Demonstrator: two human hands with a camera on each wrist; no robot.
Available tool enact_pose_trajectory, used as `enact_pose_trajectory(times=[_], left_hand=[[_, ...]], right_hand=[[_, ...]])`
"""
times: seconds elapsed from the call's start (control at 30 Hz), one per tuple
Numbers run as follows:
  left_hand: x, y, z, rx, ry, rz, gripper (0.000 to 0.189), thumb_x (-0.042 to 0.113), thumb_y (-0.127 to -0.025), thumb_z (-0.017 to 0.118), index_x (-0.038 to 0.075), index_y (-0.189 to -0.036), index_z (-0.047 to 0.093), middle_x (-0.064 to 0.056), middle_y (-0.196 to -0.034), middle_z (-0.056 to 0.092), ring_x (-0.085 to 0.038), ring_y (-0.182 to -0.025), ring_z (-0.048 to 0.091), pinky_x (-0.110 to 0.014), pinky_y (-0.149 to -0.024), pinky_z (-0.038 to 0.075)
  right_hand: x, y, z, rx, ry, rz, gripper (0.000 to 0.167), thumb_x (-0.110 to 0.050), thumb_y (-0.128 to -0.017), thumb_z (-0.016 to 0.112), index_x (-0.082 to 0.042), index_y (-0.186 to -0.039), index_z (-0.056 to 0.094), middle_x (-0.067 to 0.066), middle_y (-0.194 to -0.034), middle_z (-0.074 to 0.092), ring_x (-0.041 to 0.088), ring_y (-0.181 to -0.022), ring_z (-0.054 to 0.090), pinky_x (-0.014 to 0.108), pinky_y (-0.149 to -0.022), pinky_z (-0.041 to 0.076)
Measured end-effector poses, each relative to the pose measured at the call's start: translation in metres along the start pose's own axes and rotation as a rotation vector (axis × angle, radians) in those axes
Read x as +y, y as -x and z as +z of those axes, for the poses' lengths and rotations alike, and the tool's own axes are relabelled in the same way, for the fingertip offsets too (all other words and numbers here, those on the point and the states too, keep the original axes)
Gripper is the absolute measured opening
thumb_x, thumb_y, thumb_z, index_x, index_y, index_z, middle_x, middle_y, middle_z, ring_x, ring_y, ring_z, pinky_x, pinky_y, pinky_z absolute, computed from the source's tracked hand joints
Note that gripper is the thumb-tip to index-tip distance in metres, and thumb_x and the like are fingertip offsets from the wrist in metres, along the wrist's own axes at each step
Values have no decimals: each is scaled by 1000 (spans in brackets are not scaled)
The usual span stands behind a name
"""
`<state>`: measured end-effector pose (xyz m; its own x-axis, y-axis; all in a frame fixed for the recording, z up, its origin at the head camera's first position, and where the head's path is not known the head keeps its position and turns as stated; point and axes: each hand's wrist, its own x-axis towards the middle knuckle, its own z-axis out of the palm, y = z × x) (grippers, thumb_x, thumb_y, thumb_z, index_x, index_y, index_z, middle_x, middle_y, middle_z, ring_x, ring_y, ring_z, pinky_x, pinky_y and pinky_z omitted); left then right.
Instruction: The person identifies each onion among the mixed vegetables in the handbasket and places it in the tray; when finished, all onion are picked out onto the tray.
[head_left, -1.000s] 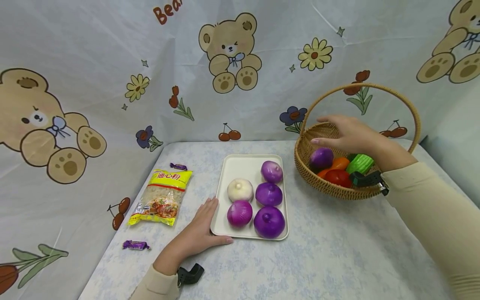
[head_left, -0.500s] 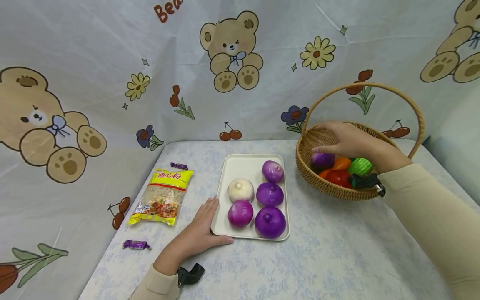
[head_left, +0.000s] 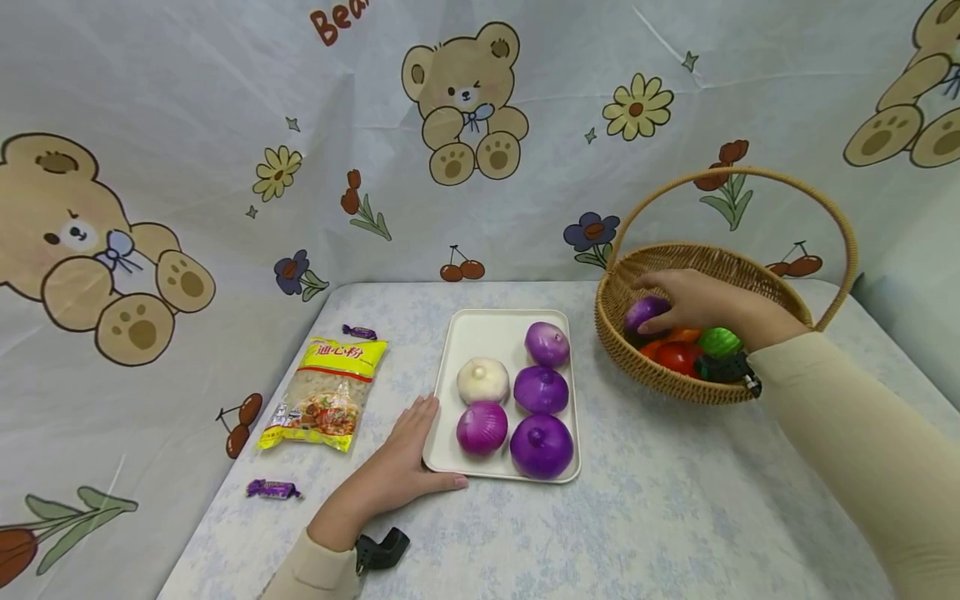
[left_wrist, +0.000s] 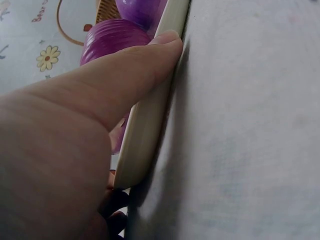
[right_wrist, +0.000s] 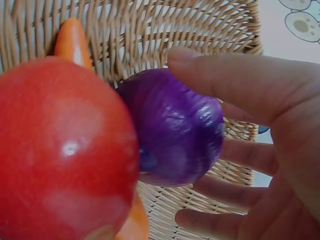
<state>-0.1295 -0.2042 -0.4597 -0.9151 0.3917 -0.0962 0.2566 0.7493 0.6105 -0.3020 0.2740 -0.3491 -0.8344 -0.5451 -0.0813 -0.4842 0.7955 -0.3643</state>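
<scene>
My right hand reaches down into the wicker basket and holds a purple onion at its left side. The thumb lies over the onion's near side, and the fingers pass round its far side. Against that onion in the right wrist view is a big red tomato. My left hand rests at the near left corner of a cream tray, fingers straight along its side, thumb along its front edge. The tray bears a white onion and several purple onions.
Orange tapering vegetables and a green striped vegetable also lie in the basket, whose tall handle arches above the right arm. At left are a yellow macaroni bag and two purple-wrapped candies. A printed cloth hangs behind.
My right hand has lowered from above the basket onto the purple onion, its fingers coming round it. The left hand and the tray have stayed in place.
</scene>
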Motion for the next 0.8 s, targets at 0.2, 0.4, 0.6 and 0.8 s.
enact_pose_trajectory(times=[0.2, 0.4, 0.6, 0.8], left_hand=[[1, 1, 0, 2, 6, -7, 132, 67, -79, 85, 2, -168, 13, -13, -174, 10, -25, -159, 0, -46, -126, 6], [0, 1, 1, 0, 7, -8, 132, 67, -79, 84, 2, -168, 12, -13, -174, 10, -24, -159, 0, -46, -126, 6], [-2, 1, 2, 1, 0, -2, 132, 69, -79, 84, 1, -168, 13, -13, -174, 11, -24, -159, 0, -45, -126, 5], [-1, 1, 1, 0, -2, 1, 131, 68, -80, 84, 1, -168, 13, -13, -174, 10, -24, -159, 0, -45, -126, 5]], right_hand=[[1, 0, 2, -25, 5, -37, 50, -17, -92, 85, -3, -137, 67, 17, -125, 69, 38, -112, 65, 61, -98, 52], [0, 0, 2, -12, 17, -49, 43, -14, -94, 83, -4, -134, 70, 16, -123, 70, 38, -113, 65, 62, -100, 50], [-2, 3, -1, 27, 9, -27, 40, -15, -96, 81, -4, -133, 70, 16, -123, 70, 39, -113, 65, 63, -99, 50], [-8, 8, -12, 74, 0, 6, 39, -19, -97, 81, -6, -132, 70, 16, -122, 70, 38, -111, 64, 63, -96, 52]])
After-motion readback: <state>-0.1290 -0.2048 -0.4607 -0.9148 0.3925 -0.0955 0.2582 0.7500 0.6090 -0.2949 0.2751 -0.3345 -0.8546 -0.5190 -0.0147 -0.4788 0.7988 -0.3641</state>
